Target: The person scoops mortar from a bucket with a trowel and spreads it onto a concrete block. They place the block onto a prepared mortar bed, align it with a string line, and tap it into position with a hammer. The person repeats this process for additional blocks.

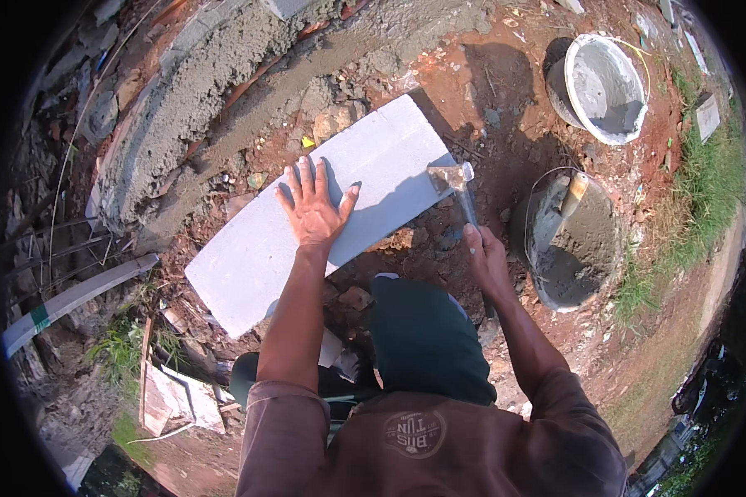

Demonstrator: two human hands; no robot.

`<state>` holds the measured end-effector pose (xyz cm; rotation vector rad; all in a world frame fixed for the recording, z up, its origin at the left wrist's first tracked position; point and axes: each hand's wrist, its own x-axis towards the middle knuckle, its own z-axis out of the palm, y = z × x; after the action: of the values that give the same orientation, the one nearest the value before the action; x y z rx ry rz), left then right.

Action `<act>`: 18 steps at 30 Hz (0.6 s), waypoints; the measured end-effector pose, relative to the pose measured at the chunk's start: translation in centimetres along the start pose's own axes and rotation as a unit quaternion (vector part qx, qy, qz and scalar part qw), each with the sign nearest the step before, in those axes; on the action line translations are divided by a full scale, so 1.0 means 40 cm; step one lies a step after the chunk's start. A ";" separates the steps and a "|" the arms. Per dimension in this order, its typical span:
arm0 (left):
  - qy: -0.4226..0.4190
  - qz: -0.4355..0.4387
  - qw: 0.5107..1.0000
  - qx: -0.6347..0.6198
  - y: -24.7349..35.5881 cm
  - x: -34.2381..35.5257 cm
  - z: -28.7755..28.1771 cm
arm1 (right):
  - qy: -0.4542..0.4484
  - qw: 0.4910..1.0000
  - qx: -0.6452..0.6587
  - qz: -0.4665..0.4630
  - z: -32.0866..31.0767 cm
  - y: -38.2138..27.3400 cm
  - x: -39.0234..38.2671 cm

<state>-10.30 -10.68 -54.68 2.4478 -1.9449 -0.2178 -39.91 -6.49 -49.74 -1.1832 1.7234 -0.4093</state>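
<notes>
A long pale grey concrete block [249, 257] lies aslant on the rubbly soil in front of me. My left hand [313, 203] presses flat on its top, fingers spread. In my right hand [486, 258] is a hammer [466, 203], gripped by its dark handle. The hammer's head is over the block's right end; whether it touches the surface I cannot tell. A shadow falls across the block's near right part.
At the upper right stands a white-rimmed bucket [584, 103] smeared with mortar. Nearer is a bucket of wet mortar [574, 265] with a wooden-handled trowel [574, 195] in it. Mortar-covered masonry [182, 124] curves along the upper left. Grass [696, 199] borders the right side.
</notes>
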 end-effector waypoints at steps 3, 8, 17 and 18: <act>-0.019 -0.016 1.000 0.014 0.015 -0.004 -0.012 | 0.023 0.992 0.095 -0.081 -0.019 -0.165 0.006; -0.024 -0.019 1.000 0.007 0.019 -0.005 -0.013 | -0.007 0.944 0.241 -0.228 -0.047 -0.260 -0.004; -0.047 -0.019 0.999 0.016 0.028 -0.016 -0.010 | 0.024 0.988 -0.098 -0.117 0.071 -0.103 0.127; -0.045 -0.022 0.999 0.016 0.021 -0.005 -0.016 | 0.002 0.990 -0.104 -0.099 0.072 -0.122 0.123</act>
<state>-11.08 -10.71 -53.94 2.5452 -1.9439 -0.3046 -35.18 -12.32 -50.21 -1.5124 1.6881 -0.3570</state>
